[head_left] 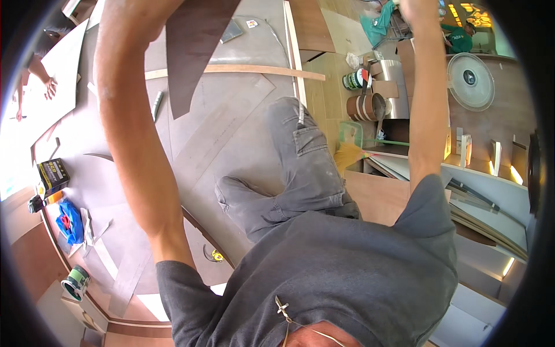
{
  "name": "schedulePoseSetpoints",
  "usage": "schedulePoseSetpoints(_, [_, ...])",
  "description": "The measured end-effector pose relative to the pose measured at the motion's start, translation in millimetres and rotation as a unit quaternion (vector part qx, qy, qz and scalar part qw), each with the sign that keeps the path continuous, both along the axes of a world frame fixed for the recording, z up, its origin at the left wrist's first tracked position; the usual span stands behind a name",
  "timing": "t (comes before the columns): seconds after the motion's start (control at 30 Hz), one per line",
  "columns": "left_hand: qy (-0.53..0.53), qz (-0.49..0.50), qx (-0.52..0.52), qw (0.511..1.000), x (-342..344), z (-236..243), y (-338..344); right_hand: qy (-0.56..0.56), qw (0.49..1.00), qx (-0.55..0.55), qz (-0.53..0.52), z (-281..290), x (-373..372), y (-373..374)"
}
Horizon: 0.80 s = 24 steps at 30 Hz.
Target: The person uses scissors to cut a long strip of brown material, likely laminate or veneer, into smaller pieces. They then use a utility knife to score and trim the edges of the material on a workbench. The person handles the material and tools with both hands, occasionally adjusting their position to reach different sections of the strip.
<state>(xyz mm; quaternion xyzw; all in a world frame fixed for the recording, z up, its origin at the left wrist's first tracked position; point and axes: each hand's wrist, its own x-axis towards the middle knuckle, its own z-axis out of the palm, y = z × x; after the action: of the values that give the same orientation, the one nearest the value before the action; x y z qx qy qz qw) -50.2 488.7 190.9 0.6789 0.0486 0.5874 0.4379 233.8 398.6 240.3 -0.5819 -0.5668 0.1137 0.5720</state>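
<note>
Beside the dark brown strip (pixel 196 55), whose narrow end points toward you, your left hand (pixel 141 14) shows little more than its heel; well off to the strip's right, your right hand (pixel 412 10) is blurred and cut by the upper edge. Whether either one grips, spreads or rests on something, the view cannot tell. If the strip is what you are supporting, take it near its middle and don't let the loose end swing. It looks thin, so it will probably flex, and its corners may chip; turn it slowly, clear of the pale wooden strip (pixel 257 69) that crosses behind it and the grey hand tool (pixel 157 106) just left of its narrow end. Nearer you than that end, your bent leg (pixel 306 153) rests on the grey board (pixel 225 150); settle your weight there before stretching farther. Mind the yellow tape measure (pixel 217 255), well toward you from the strip, when you shift.
</note>
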Motion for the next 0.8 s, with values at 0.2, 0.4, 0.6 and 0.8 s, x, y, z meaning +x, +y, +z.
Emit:
schedulePoseSetpoints(0.2, [-0.039, -0.053, -0.035, 0.997, -12.3, 17.1, -15.1, 0.116, 0.939, -0.258, -0.197, -176.9, 74.7, -126.3])
schedulePoseSetpoints(0.4, [-0.037, -0.113, -0.033, 0.992, 11.4, 22.9, -27.0, 0.212, 0.844, -0.395, -0.294, -329.1, 137.7, -237.5])
schedulePoseSetpoints(0.6, [0.238, 0.216, 0.244, 0.915, 46.4, 10.8, -7.6, 0.09, 0.859, -0.389, -0.32, -463.4, 231.0, -253.5])
schedulePoseSetpoints(0.8, [0.061, 0.316, -0.138, 0.937, 149.0, 39.2, -91.0, 0.071, 0.855, -0.359, -0.368, -583.8, 305.7, -196.1])
